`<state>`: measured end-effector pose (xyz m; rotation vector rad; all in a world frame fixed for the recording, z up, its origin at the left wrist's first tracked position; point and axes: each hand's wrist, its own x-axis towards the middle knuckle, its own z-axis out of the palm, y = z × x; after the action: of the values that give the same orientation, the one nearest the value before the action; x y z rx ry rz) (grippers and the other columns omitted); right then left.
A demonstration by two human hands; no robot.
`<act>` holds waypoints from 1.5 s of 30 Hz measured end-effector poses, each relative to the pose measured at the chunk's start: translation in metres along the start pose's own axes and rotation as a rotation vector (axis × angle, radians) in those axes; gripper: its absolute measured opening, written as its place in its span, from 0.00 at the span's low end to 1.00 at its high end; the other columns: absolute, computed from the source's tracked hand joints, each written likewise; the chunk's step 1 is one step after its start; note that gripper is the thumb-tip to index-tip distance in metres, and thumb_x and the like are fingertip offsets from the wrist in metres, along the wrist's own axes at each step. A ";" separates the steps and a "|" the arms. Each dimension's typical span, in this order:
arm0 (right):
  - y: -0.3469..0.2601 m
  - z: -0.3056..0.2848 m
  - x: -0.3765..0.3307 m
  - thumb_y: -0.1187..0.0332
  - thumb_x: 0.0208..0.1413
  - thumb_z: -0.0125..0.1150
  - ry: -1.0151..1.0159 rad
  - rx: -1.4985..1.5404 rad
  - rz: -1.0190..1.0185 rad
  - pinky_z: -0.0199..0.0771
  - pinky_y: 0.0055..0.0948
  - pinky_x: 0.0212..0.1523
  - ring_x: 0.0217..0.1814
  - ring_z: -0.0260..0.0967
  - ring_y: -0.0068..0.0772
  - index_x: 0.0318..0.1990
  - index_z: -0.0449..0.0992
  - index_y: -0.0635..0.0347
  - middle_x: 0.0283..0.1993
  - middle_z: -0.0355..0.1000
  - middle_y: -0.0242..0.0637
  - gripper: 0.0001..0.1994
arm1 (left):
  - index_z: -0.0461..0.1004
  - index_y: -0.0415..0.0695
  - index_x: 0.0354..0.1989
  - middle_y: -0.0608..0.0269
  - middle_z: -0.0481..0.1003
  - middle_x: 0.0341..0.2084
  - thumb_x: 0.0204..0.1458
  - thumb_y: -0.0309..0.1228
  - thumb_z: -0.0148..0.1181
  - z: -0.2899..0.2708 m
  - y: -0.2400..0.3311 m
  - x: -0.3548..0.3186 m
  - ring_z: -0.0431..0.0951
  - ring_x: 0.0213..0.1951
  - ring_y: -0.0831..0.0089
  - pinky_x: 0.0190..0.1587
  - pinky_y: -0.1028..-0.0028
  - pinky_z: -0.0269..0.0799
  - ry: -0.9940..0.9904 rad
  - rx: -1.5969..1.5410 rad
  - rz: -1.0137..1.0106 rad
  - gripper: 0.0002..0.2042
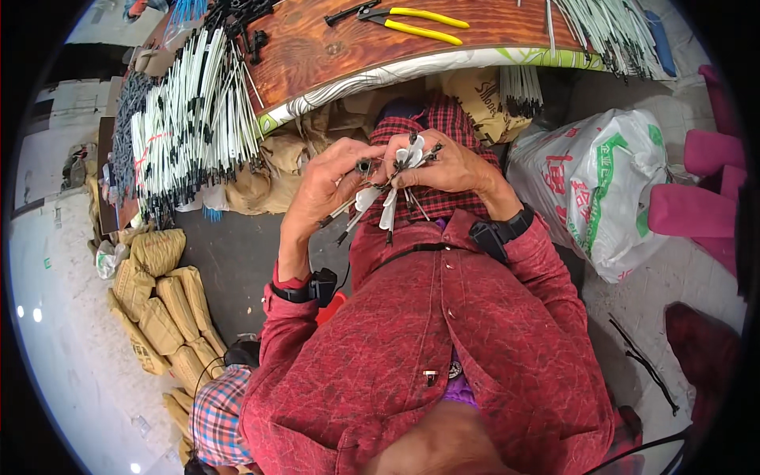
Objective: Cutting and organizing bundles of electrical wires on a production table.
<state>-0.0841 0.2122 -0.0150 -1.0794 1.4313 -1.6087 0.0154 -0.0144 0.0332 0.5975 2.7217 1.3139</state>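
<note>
In front of my waist, both hands work on a small bundle of white flat pieces and thin rods with black tips (412,153). My left hand (332,180) is closed, its thumb and fingers pinching the bundle's left side near a dark round end. My right hand (451,168) wraps round the bundle from the right, its thumb towards the white pieces. Several rod ends stick out below the hands. The fingers hide the bundle's middle, so how the pieces join cannot be made out.
Ahead stands a wooden table (309,59) bearing cutting pliers with yellow handles (427,16). White rods with black ends (190,103) are piled at its left, more rods (606,32) at its right. A white plastic sack (586,190), pink chair (689,212) and brown packages (176,313) stand around.
</note>
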 end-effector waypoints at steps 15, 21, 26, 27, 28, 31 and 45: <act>0.001 -0.001 -0.005 0.75 0.54 0.67 -0.005 0.032 -0.043 0.73 0.27 0.46 0.42 0.73 0.25 0.39 0.77 0.64 0.39 0.76 0.33 0.07 | 0.73 0.37 0.54 0.53 0.76 0.40 0.53 0.20 0.61 0.016 0.009 0.004 0.77 0.43 0.59 0.45 0.68 0.73 0.076 -0.082 0.016 0.19; -0.002 -0.004 -0.004 0.74 0.55 0.66 0.050 0.048 -0.013 0.73 0.25 0.43 0.40 0.73 0.22 0.39 0.76 0.62 0.36 0.77 0.31 0.06 | 0.75 0.35 0.49 0.58 0.78 0.31 0.53 0.21 0.63 0.014 0.016 0.011 0.80 0.36 0.64 0.38 0.72 0.74 0.101 -0.030 -0.186 0.14; -0.001 -0.004 -0.003 0.72 0.56 0.66 0.041 0.016 0.001 0.73 0.25 0.43 0.39 0.73 0.21 0.39 0.75 0.61 0.35 0.77 0.30 0.07 | 0.77 0.37 0.47 0.61 0.80 0.30 0.52 0.21 0.65 0.023 0.014 0.010 0.80 0.35 0.71 0.39 0.73 0.75 0.272 -0.474 -0.476 0.13; 0.000 -0.004 -0.004 0.73 0.56 0.66 0.054 0.029 0.008 0.73 0.24 0.43 0.39 0.73 0.21 0.39 0.75 0.61 0.35 0.77 0.30 0.06 | 0.78 0.38 0.46 0.60 0.79 0.31 0.51 0.20 0.65 0.021 0.013 0.011 0.80 0.35 0.69 0.37 0.73 0.75 0.264 -0.432 -0.462 0.13; 0.000 -0.005 -0.004 0.73 0.56 0.66 0.069 0.041 0.015 0.73 0.24 0.43 0.39 0.73 0.20 0.39 0.75 0.61 0.35 0.76 0.30 0.06 | 0.78 0.39 0.45 0.59 0.79 0.31 0.49 0.19 0.65 0.019 0.012 0.012 0.80 0.35 0.67 0.36 0.73 0.75 0.256 -0.391 -0.448 0.13; 0.001 -0.005 -0.005 0.74 0.56 0.65 0.093 0.042 0.036 0.73 0.23 0.43 0.39 0.73 0.20 0.39 0.75 0.61 0.35 0.76 0.29 0.06 | 0.79 0.39 0.45 0.58 0.79 0.33 0.48 0.18 0.66 0.009 0.013 0.018 0.80 0.36 0.67 0.37 0.73 0.75 0.191 -0.223 -0.219 0.14; -0.001 -0.003 -0.003 0.76 0.55 0.65 0.160 0.110 0.096 0.73 0.22 0.40 0.39 0.71 0.18 0.40 0.75 0.60 0.35 0.75 0.28 0.07 | 0.83 0.39 0.43 0.58 0.79 0.36 0.47 0.16 0.66 0.014 0.002 0.020 0.79 0.39 0.68 0.40 0.74 0.74 0.249 -0.172 -0.001 0.14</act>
<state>-0.0859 0.2167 -0.0146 -0.8224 1.4556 -1.7148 0.0006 0.0041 0.0278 0.4437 2.7499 1.7060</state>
